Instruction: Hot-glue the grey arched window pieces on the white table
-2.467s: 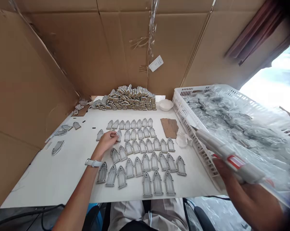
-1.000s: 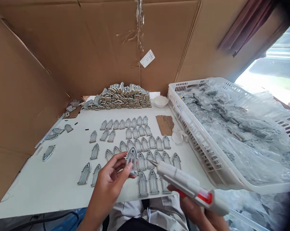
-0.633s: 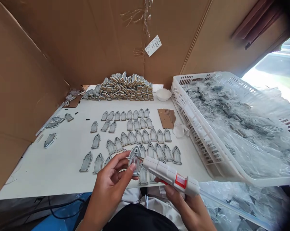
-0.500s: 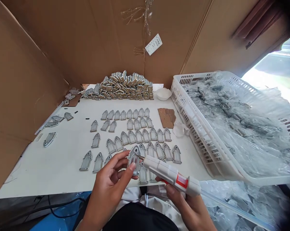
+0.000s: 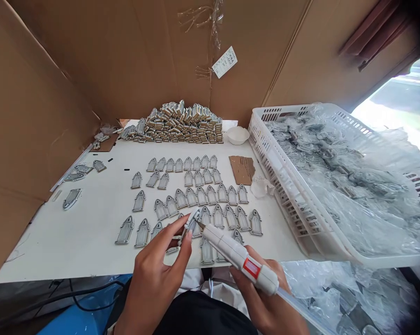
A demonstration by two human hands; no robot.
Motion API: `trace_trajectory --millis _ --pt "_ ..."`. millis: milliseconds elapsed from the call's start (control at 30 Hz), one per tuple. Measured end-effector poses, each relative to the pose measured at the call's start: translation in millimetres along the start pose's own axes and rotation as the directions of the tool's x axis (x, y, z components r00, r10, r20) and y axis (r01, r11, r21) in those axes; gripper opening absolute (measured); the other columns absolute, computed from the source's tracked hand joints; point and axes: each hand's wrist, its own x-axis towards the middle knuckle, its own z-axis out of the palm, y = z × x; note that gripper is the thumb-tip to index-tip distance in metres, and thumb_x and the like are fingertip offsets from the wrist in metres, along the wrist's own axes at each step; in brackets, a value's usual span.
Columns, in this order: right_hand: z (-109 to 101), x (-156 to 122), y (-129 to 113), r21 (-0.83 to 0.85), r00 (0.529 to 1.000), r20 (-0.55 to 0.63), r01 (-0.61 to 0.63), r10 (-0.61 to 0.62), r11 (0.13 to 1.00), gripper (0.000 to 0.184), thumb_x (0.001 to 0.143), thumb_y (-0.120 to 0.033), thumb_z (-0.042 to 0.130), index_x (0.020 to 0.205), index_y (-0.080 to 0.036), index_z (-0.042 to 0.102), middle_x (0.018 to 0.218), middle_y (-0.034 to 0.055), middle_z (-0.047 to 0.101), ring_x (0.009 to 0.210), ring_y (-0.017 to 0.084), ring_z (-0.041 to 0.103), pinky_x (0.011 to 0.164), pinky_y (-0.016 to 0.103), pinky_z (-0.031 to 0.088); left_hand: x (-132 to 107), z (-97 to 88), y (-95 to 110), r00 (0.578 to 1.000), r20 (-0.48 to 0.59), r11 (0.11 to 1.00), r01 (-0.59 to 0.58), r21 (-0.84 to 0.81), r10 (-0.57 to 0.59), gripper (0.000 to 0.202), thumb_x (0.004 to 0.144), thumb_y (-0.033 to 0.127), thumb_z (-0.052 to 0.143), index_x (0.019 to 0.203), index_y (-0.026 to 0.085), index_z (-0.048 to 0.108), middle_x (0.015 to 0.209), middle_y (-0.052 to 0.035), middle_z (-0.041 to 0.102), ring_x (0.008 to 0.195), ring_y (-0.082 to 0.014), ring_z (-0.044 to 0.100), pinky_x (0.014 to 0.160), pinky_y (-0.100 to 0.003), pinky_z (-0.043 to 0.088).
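While the left hand (image 5: 157, 274) rises from the near edge of the table (image 5: 91, 232) with its wrist low and its palm turned toward the right, its fingers (image 5: 170, 228) and thumb pinch a small grey arch-shaped piece (image 5: 192, 222), which stands tilted on edge just above the nearest rows. The thumb runs up along the near side of the piece and the forefinger stretches out along its left side; the other fingers are curled behind. The right hand (image 5: 265, 298) comes in from the near right, wrapped around the grip of a white glue gun (image 5: 237, 256) with a red label, the fingers closed about its body. The gun slants up and to the left, and its metal tip meets the held piece. More grey arch pieces (image 5: 196, 195) lie flat in rows on the table beyond the hands. A heap of stacked pieces (image 5: 182, 128) sits at the far edge, a white basket (image 5: 283, 186) lined with plastic film stands at the right, and cardboard walls (image 5: 126, 60) close in the far and left sides.
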Motion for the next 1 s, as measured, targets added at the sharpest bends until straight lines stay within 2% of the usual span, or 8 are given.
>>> trace_trajectory --millis 167,267,333,467,600,800,900,1000 --pt "-8 -2 3 -0.055 0.991 0.135 0.0 0.008 0.998 0.021 0.109 -0.032 0.056 0.114 -0.018 0.07 0.078 0.0012 0.067 0.064 0.009 0.061 0.063 0.02 0.035 8 2.6 -5 0.966 0.008 0.958 -0.259 0.121 0.26 0.043 0.108 0.033 0.068 0.149 0.046 0.071 0.141 0.0074 0.078 0.131 -0.0135 0.076 0.095 -0.013 0.066" --pt "-15 -2 -2 -0.048 0.978 0.198 -0.061 0.069 0.997 0.029 0.106 -0.032 0.059 0.131 -0.024 0.071 0.09 0.001 0.073 0.073 0.01 0.067 0.067 0.02 0.039 12 2.7 -11 0.996 -0.019 0.996 -0.086 0.029 0.087 0.035 0.105 0.044 0.071 0.139 0.038 0.078 0.136 0.0028 0.081 0.124 -0.0158 0.079 0.093 -0.014 0.066" --pt "-18 -3 -3 -0.022 0.97 0.212 -0.119 0.121 0.993 0.029 0.109 -0.044 0.056 0.112 -0.02 0.072 0.086 0.0024 0.071 0.071 0.01 0.064 0.066 0.019 0.04 14 0.6 -14 0.993 -0.051 0.989 0.104 -0.104 -0.11 0.042 0.098 0.055 0.077 0.132 0.03 0.08 0.126 -0.0029 0.084 0.116 -0.0188 0.082 0.086 -0.016 0.067" --pt "-14 -12 11 0.007 0.97 0.139 -0.203 0.2 0.979 0.066 0.109 -0.071 0.043 0.082 -0.016 0.068 0.088 0.0084 0.072 0.076 0.012 0.062 0.072 0.02 0.048 18 -6.5 -16 0.946 0.011 0.887 0.308 -0.344 -0.324 0.062 0.086 0.064 0.087 0.13 0.022 0.076 0.115 -0.0094 0.085 0.109 -0.0233 0.084 0.087 -0.021 0.069" --pt "-2 -21 27 0.041 0.928 0.129 -0.356 0.349 0.933 0.067 0.101 -0.081 0.055 0.11 -0.02 0.083 0.11 0.0088 0.076 0.104 0.019 0.068 0.093 0.025 0.056 20 -9.5 -16 0.933 0.117 0.844 0.357 -0.4 -0.339 0.062 0.087 0.065 0.086 0.129 0.02 0.074 0.117 -0.0109 0.085 0.107 -0.0234 0.084 0.092 -0.024 0.069" --pt "-3 -7 3 0.157 0.835 0.24 -0.536 0.495 0.829 0.081 0.091 -0.094 0.058 0.114 -0.021 0.086 0.13 0.0092 0.074 0.123 0.025 0.062 0.106 0.029 0.053 17 -7.9 -9 0.93 0.14 0.835 0.366 -0.41 -0.339 0.064 0.088 0.062 0.086 0.132 0.018 0.073 0.117 -0.0122 0.086 0.106 -0.0255 0.085 0.091 -0.026 0.071" --pt "-5 -3 -3 0.165 0.823 0.29 -0.546 0.488 0.822 0.081 0.09 -0.094 0.059 0.119 -0.023 0.086 0.14 0.0072 0.072 0.131 0.027 0.059 0.111 0.03 0.051 16 -7.7 -5 0.932 0.151 0.833 0.362 -0.419 -0.329 0.067 0.088 0.061 0.087 0.137 0.017 0.073 0.115 -0.012 0.086 0.103 -0.0265 0.085 0.093 -0.03 0.072" --pt "-4 -5 -1 0.134 0.853 0.259 -0.495 0.452 0.858 0.079 0.096 -0.09 0.055 0.125 -0.023 0.085 0.128 0.0089 0.075 0.122 0.024 0.063 0.105 0.029 0.052 16 -7.5 -5 0.935 0.142 0.838 0.354 -0.416 -0.325 0.067 0.088 0.06 0.087 0.138 0.018 0.074 0.115 -0.0113 0.087 0.101 -0.0262 0.086 0.093 -0.031 0.073"
